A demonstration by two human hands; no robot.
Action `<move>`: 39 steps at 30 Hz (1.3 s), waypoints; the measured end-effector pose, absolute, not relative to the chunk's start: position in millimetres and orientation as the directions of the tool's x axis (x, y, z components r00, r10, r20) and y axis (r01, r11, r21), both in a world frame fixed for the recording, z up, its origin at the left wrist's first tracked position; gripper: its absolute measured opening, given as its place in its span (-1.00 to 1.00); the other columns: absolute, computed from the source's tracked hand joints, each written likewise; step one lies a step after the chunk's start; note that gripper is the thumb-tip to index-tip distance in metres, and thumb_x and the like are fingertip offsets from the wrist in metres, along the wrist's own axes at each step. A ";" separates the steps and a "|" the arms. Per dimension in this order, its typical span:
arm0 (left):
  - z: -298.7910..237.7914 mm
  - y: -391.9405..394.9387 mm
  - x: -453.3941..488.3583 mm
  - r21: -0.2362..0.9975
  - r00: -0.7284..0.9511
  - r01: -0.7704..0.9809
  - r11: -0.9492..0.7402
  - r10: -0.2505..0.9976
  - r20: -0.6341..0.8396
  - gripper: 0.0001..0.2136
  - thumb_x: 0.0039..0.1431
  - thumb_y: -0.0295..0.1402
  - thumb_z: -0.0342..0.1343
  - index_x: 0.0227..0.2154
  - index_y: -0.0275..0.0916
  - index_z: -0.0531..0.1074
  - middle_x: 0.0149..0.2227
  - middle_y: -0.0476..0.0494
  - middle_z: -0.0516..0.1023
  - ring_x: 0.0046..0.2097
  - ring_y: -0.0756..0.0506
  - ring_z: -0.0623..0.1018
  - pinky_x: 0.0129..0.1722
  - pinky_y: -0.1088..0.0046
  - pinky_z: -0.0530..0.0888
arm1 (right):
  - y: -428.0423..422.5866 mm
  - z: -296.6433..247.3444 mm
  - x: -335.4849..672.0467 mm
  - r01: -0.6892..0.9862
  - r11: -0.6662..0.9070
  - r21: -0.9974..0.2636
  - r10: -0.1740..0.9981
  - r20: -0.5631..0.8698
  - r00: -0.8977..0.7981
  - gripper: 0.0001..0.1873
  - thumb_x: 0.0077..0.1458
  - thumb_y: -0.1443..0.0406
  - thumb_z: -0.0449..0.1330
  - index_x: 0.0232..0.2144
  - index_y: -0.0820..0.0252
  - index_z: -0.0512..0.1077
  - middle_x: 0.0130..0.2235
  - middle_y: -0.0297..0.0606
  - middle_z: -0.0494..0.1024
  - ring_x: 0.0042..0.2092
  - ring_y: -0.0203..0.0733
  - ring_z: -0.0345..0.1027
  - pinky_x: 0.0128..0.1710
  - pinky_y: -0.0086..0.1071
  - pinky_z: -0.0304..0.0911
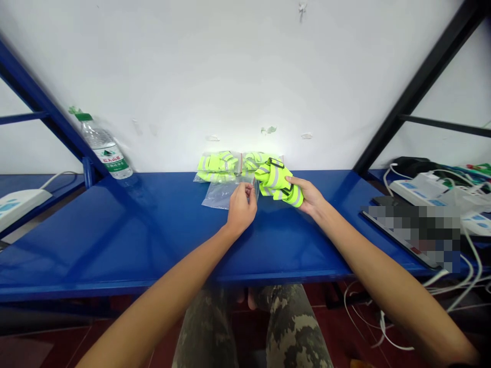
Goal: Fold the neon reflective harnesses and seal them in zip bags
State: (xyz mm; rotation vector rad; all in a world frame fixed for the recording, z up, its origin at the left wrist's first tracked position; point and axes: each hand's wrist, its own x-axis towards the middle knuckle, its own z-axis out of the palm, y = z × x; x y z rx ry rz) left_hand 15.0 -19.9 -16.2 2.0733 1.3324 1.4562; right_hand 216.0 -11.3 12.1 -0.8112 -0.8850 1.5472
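The right hand [307,197] is clenched on a bunched high-visibility garment [276,183], fluorescent yellow-green with grey reflective bands and a black strap, held just above the shelf. The left hand [241,208] is pinching the upper edge of a clear plastic bag [226,195], whose lower part lies flat on the shelf. The garment sits just right of this bag, and its edge overlaps the bag's upper corner.

Directly behind, against the wall, lie two bagged bundles of the same yellow-green material [217,167], touching each other and partly blocked from view by the hands' work. All of this rests on a blue steel shelf [161,240] below a white wall [230,66]. A plastic water bottle [105,151] with a green cap stands well to the left. A power strip [19,207] lies further left, and another power strip [418,186] with white cables [464,266] lies to the right, beside a dark flat object [412,235] that is obscured by pixelation.
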 end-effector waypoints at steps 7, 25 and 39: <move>-12.2 -21.0 16.1 0.721 0.033 0.467 -0.512 0.825 0.564 -0.95 0.30 -0.42 -0.05 -0.27 -0.21 0.31 -0.33 -0.13 0.49 -0.28 -0.10 0.50 -0.25 0.36 0.40 | -13.1 7.6 208.1 -0.475 -0.150 -0.867 0.985 -0.091 -0.145 -0.69 -0.16 0.41 0.39 -0.27 0.30 0.50 -0.30 -0.06 0.67 -0.17 0.08 0.59 -0.10 -0.14 0.51; -12.7 -23.8 18.1 0.682 0.086 0.481 -0.551 0.804 0.588 -0.91 0.32 -0.37 -0.06 -0.25 -0.21 0.33 -0.27 -0.17 0.50 -0.20 -0.12 0.51 -0.19 0.34 0.43 | -12.6 2.5 190.2 -0.314 -0.143 -0.938 0.974 -0.190 0.124 -0.70 -0.29 0.48 0.46 -0.43 0.29 0.48 -0.38 -0.08 0.66 -0.37 0.05 0.58 -0.34 -0.13 0.57; -13.2 -30.8 23.4 0.595 0.178 0.521 -0.612 0.760 0.625 -0.94 0.26 -0.47 -0.02 -0.28 -0.20 0.32 -0.31 -0.14 0.49 -0.27 -0.09 0.50 -0.20 0.35 0.43 | -20.3 6.0 189.6 -0.340 -0.159 -0.927 0.984 -0.121 -0.129 -0.57 -0.24 0.42 0.49 -0.24 0.21 0.51 -0.23 -0.17 0.67 -0.30 -0.06 0.58 -0.26 -0.20 0.55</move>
